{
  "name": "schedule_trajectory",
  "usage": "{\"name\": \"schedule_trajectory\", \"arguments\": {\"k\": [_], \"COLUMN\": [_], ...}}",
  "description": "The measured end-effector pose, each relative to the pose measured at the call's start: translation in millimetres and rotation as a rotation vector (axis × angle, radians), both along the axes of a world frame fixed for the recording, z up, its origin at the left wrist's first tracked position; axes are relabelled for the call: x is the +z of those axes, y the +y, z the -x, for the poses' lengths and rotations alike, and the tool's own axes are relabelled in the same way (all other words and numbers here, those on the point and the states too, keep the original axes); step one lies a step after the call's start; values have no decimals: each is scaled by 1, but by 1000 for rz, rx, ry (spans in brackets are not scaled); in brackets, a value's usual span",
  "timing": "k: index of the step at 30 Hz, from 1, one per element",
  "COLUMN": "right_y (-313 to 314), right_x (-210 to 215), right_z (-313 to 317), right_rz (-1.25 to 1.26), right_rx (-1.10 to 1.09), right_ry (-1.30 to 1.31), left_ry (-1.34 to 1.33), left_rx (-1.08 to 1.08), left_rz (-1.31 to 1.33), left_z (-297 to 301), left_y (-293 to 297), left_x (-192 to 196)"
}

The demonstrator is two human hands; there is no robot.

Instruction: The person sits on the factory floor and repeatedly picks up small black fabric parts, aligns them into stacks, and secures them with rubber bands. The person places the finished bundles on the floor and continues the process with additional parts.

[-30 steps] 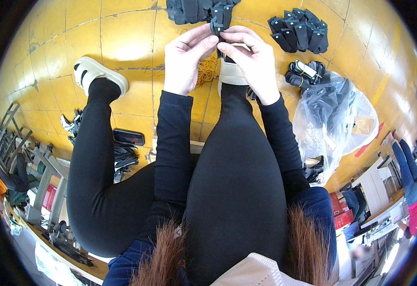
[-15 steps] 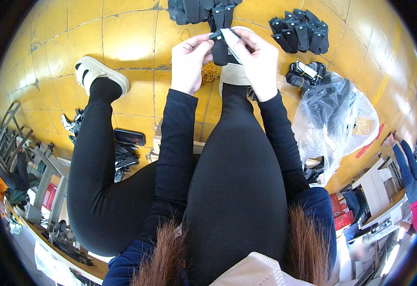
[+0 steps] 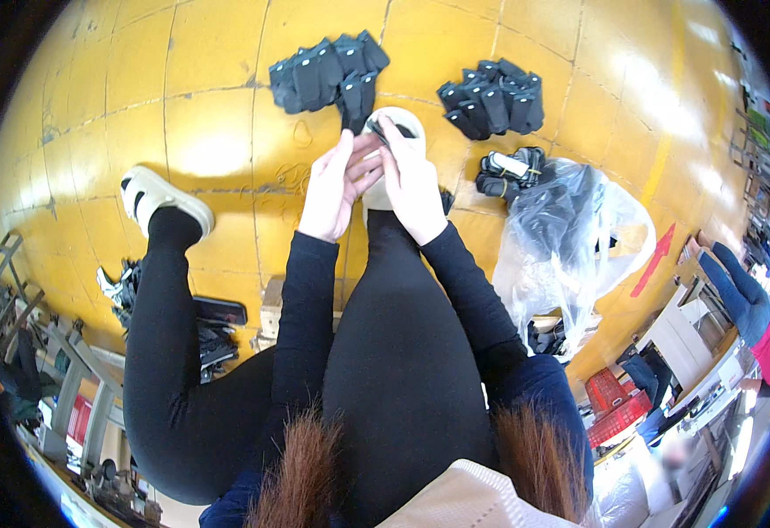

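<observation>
I pinch a small black piece (image 3: 376, 130) between both hands, left hand (image 3: 337, 185) and right hand (image 3: 411, 180), fingers closed on it above my knee, sorted black stacks (image 3: 328, 70) within reach on the floor (image 3: 139, 88).

Bright daylight; glare patches on the glossy yellow tiled floor (image 3: 95, 106) at upper left and upper right. Soft shadows. Fisheye bending curves tile joints toward a black rim; lower right corner blurred, centre sharp.

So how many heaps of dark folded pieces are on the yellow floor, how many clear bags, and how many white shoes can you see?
Heaps of dark folded pieces: 3
Clear plastic bags: 1
White shoes: 2
Total: 6
</observation>
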State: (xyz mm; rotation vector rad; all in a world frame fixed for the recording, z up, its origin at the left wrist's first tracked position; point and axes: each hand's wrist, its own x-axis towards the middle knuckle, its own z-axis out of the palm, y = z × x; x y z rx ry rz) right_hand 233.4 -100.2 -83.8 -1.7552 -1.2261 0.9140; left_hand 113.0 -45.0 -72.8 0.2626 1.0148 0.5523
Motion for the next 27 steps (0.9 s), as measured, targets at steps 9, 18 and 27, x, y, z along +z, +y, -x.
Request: {"name": "schedule_trajectory", "arguments": {"k": [9, 18, 27], "right_y": [-3, -82, -151], "right_x": [-38, -51, -54], "right_z": [-136, -91, -20], "right_rz": [128, 258, 681], "right_rx": [-219, -177, -277], "right_ry": [-829, -479, -285], "left_ry": [181, 253, 147], "left_rx": [-255, -219, -325], "left_rz": [-173, -162, -268], "left_z": [0, 14, 0], "left_y": [0, 2, 4], "left_x": [-1, -13, -12]}}
